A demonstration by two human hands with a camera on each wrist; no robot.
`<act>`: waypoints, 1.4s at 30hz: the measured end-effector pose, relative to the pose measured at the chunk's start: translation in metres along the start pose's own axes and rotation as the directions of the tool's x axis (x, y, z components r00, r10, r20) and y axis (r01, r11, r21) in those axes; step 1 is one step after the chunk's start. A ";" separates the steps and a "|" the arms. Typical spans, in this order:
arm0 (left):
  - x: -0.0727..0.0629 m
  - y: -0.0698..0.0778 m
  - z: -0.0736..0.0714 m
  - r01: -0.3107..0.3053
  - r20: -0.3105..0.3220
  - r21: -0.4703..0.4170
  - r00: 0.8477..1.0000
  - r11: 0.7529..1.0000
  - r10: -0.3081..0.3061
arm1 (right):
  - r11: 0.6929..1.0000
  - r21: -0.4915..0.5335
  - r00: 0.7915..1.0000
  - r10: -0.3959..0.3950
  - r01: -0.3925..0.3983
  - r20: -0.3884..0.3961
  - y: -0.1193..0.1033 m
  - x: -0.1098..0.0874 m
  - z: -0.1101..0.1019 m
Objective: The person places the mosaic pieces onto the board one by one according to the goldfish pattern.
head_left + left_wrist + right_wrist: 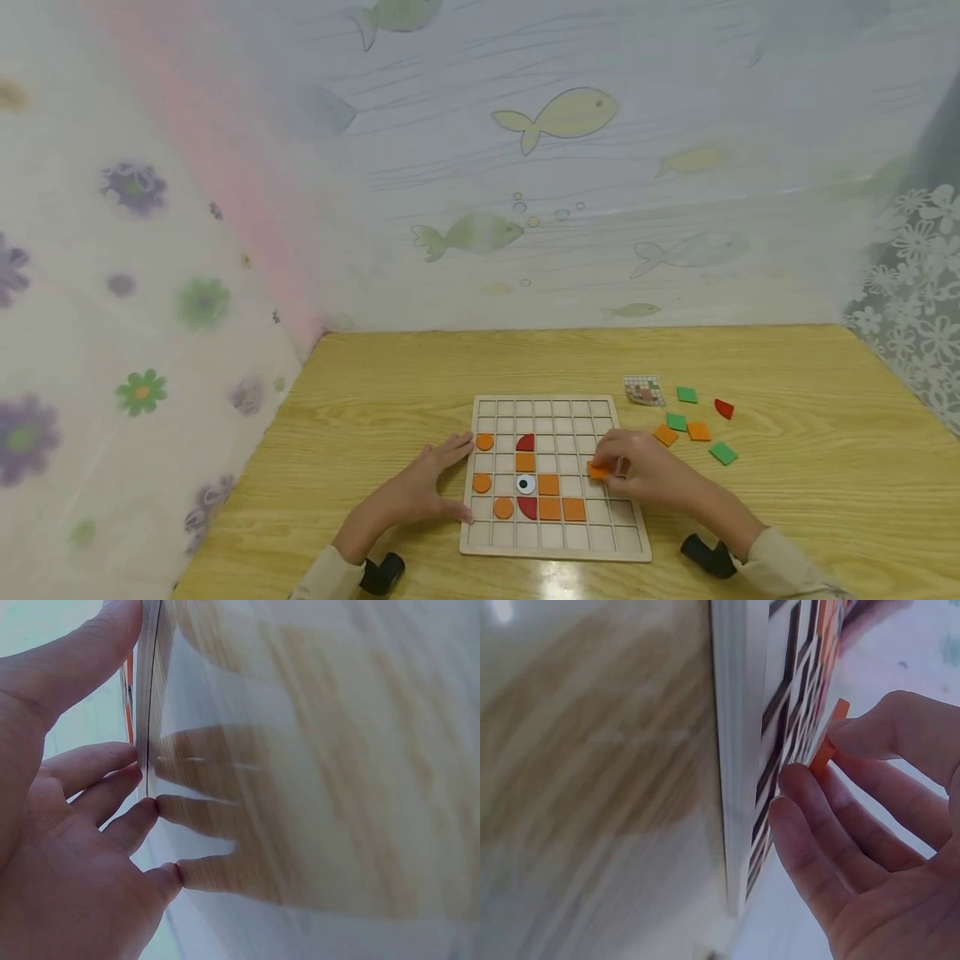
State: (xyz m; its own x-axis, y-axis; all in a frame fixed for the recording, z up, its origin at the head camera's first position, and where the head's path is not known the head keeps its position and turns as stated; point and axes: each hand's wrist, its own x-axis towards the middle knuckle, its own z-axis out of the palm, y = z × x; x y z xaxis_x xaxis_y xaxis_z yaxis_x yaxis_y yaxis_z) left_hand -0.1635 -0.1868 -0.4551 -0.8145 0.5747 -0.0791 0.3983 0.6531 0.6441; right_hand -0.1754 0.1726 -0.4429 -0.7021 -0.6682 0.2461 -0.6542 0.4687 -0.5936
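Observation:
A wooden grid board (555,540) lies on the table, with orange squares (550,509), orange discs (482,483), red quarter-circle tiles (527,507) and an eye disc (525,484) set in its cells. My right hand (645,468) pinches an orange square tile (597,471) between thumb and fingers over the right part of the grid. The tile is tilted in the right wrist view, its edge (831,739) facing the camera. On the left, my left hand (420,487) rests with spread fingers against the board's left edge. Its fingertips touch the frame in the left wrist view.
Right of the board lie loose green tiles (723,453), orange tiles (699,431) and a red quarter-circle (723,408). A small printed pattern card (643,390) sits by the board's far right corner. Behind the wooden table (390,367) stands a wall with fish drawings (573,112).

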 end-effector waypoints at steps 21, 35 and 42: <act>0.000 -0.001 -0.001 0.006 0.003 -0.004 1.000 1.000 -0.006 | 0.995 -0.100 0.999 -0.003 0.007 0.037 -0.022 0.020 0.027; -0.001 -0.001 0.000 0.006 -0.001 -0.004 1.000 1.000 -0.006 | 0.992 -0.120 0.996 0.050 -0.041 0.072 -0.033 0.022 0.028; 0.000 -0.001 0.001 -0.005 -0.001 0.002 1.000 1.000 0.005 | 0.986 -0.148 0.995 0.083 -0.073 0.060 -0.027 0.012 0.016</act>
State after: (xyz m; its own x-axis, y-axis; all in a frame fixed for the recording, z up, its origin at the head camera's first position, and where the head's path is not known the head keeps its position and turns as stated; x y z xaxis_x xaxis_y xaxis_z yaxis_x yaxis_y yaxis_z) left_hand -0.1633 -0.1872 -0.4565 -0.8128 0.5777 -0.0753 0.4033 0.6513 0.6428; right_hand -0.1622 0.1428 -0.4359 -0.7359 -0.6604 0.1496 -0.6352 0.5967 -0.4904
